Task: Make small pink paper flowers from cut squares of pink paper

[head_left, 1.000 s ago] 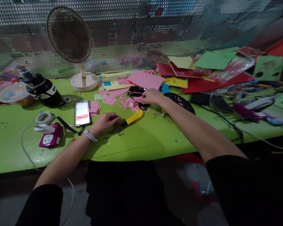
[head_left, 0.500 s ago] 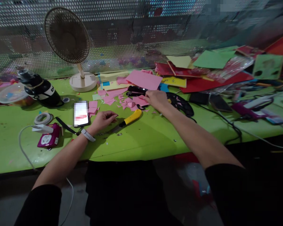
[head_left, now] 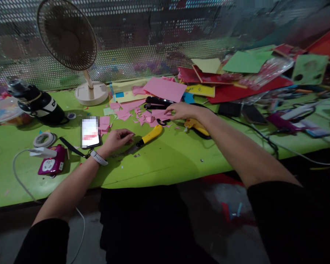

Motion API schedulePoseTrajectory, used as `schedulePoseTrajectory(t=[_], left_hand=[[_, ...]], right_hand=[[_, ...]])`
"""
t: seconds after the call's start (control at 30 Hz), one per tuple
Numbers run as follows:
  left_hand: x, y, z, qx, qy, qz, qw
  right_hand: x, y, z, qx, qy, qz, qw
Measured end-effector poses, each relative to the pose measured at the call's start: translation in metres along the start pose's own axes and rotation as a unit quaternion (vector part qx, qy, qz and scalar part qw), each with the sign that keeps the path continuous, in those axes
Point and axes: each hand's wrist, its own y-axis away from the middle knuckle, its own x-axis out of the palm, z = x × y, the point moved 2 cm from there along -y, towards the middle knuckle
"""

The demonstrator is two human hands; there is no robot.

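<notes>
My left hand [head_left: 117, 140], with a pale band at the wrist, rests on the green table, its fingers loosely bent and a gap showing between thumb and forefinger. It holds nothing that I can see. Just right of it lies a yellow-handled knife [head_left: 151, 135], its dark blade pointing toward my hand. My right hand [head_left: 180, 110] reaches over the scraps, fingers pinched at the edge of a pink paper scrap [head_left: 160, 113]. Behind those fingertips is a black stapler-like tool [head_left: 158, 101]. Beneath the right forearm shows a yellow-and-black tool [head_left: 196, 127], partly covered.
A phone [head_left: 90, 134] lies beside a roll of tape [head_left: 44, 139] and a purple device [head_left: 53, 161]. Behind stand a fan [head_left: 92, 94] and a black bottle [head_left: 40, 104]. Coloured sheets [head_left: 246, 61] are heaped at right, near cables [head_left: 265, 137].
The view has shifted, so the tabletop things sit further left and slightly higher. My right hand has moved a little right; its forearm now covers the curved black object. My left hand stays put.
</notes>
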Motion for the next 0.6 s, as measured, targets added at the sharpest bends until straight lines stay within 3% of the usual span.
schedulePoseTrajectory(t=[0.6], left_hand=[[-0.001, 0.001, 0.000, -0.023, 0.008, 0.023, 0.999]], right_hand=[[-0.009, -0.016, -0.026, 0.007, -0.082, 0.053, 0.995]])
